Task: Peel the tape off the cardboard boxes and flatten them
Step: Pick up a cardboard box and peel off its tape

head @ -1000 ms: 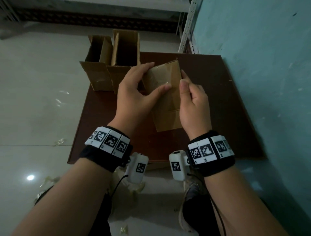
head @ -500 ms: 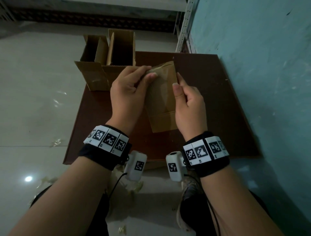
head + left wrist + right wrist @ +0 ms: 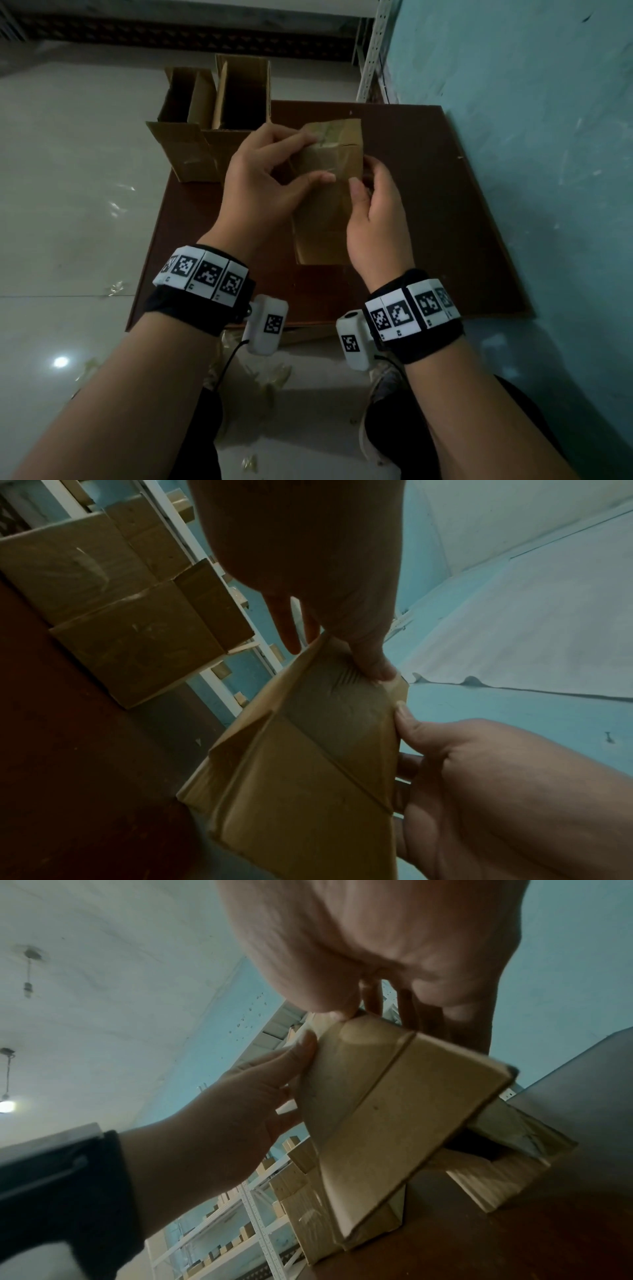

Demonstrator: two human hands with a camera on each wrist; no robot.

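A small brown cardboard box (image 3: pixel 325 219) stands on end over the dark brown table (image 3: pixel 445 212), held in both hands. Glossy tape (image 3: pixel 329 135) crosses its upper end. My left hand (image 3: pixel 315 157) grips the box's upper left, forefinger on the taped top and thumb on the front face. My right hand (image 3: pixel 361 176) holds the right edge, thumb in front and fingers hidden behind. In the left wrist view the left thumb (image 3: pixel 377 669) presses the box (image 3: pixel 308 777) at its top corner. The right wrist view shows the box (image 3: pixel 394 1110) between both hands.
Two open cardboard boxes (image 3: pixel 191 137) (image 3: pixel 243 92) stand at the table's far left corner, partly over its edge. A teal wall (image 3: pixel 531 137) runs along the right. Tape scraps (image 3: pixel 270 377) lie on the pale floor near my feet. A metal shelf upright (image 3: pixel 370 51) stands behind the table.
Both hands have shifted the box slightly, so its taped upper end now faces me. The left fingers moved from the box's side to its top, and the thumb returned to the front.
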